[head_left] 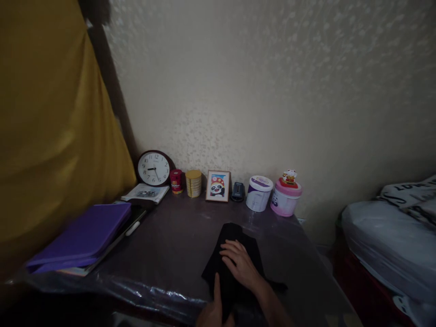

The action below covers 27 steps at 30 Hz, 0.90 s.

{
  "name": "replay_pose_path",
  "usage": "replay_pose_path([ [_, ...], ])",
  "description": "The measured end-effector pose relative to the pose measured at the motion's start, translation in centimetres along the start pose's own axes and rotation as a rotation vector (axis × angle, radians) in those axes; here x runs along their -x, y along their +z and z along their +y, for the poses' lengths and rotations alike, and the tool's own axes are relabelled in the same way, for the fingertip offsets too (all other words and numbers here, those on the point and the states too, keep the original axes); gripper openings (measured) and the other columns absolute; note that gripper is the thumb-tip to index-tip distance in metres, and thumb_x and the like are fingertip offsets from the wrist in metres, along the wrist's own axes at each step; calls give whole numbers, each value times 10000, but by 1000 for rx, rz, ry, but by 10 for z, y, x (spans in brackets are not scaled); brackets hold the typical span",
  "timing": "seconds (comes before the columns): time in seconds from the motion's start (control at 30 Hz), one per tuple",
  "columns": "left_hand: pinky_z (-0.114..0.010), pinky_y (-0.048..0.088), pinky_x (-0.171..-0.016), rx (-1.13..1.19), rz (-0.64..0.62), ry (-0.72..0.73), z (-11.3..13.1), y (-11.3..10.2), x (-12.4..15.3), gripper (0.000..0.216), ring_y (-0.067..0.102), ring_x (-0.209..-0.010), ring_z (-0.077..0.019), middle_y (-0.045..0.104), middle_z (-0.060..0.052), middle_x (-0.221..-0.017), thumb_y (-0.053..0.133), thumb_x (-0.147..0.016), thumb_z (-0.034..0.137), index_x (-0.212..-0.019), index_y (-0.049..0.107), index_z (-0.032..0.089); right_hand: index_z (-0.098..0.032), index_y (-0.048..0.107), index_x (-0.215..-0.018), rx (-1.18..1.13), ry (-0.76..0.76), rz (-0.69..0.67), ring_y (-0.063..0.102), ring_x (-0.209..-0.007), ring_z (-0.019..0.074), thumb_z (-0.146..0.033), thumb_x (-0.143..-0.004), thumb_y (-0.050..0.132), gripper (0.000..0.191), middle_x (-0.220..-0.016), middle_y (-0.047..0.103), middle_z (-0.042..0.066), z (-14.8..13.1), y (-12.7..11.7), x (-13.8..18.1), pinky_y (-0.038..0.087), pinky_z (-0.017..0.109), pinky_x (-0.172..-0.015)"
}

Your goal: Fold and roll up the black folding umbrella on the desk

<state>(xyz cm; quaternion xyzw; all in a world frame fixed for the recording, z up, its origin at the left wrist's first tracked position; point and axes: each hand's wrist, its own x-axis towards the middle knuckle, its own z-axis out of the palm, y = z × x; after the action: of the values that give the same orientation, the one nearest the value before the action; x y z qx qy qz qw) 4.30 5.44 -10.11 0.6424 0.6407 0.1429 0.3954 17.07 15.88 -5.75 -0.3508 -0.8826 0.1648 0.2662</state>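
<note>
On the dark, plastic-covered bench (163, 247): right hand (241, 267) spread flat on limp black cloth (231, 230); left hand (214, 311), grip unclear; slick covering could cause slipping.

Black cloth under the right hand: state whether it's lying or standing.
Lying: the black cloth extends low over the dark brown tabletop, the right hand resting on it. Whether it's folded, I cannot tell.

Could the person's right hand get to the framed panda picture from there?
Probably yes, with a stretch forward: the right hand rests on the black cloth, and nothing seems to stand between it and the framed panda picture.
</note>
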Motion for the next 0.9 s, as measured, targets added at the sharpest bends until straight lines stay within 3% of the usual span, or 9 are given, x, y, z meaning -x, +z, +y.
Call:
replay_pose_path([
  [0.13,-247,425,-687,42,-21,-41,1,-2,2,866,615,-801,-187,640,-142,-958,450,-773,241,-1383,-132,39,-258,626,-1025,70,4,5,392,-1189,143,-321,-902,365,296,-1124,590,-4,29,2,-33,160,387,-1052],
  [0.27,-255,424,-697,90,-24,-36,4,-4,4,874,617,-804,-192,642,-140,-964,454,-769,235,-1382,-140,46,-251,636,-1002,83,131,42,400,-1180,149,-302,-878,395,276,-1131,589,-8,51,7,-57,174,366,-1044],
  [0.43,-258,430,-735,70,-21,-19,6,-5,6,878,617,-848,-194,641,-143,-982,458,-776,240,-1379,-148,40,-136,593,-1090,67,379,213,470,-1116,220,-306,-855,381,359,-1165,554,124,73,9,-65,280,399,-982],
  [0.53,-239,418,-795,108,-6,-13,8,-7,9,867,603,-933,-178,623,-139,-1051,460,-786,235,-1385,-140,53,-83,582,-1071,23,532,338,506,-1072,234,-294,-827,375,383,-1123,564,169,86,-2,-46,332,390,-944],
  [0.63,-228,394,-859,154,16,35,10,-8,14,844,569,-1024,-169,588,-151,-1129,437,-812,238,-1381,-155,43,-118,605,-983,-45,647,425,570,-938,224,-298,-782,391,345,-1008,613,136,93,-16,-10,413,363,-839],
  [0.77,-216,361,-923,276,66,140,6,-6,17,802,498,-1132,-147,501,-148,-1254,391,-848,259,-1380,-171,49,-172,619,-772,-123,743,469,593,-791,221,-357,-702,459,255,-811,640,83,86,-24,35,440,340,-743],
  [0.9,-220,336,-967,414,93,177,0,-4,14,772,429,-1201,-130,400,-126,-1349,383,-850,263,-1396,-132,82,-178,607,-672,-200,752,460,588,-731,225,-378,-667,444,258,-750,635,85,73,-22,51,435,350,-713],
])
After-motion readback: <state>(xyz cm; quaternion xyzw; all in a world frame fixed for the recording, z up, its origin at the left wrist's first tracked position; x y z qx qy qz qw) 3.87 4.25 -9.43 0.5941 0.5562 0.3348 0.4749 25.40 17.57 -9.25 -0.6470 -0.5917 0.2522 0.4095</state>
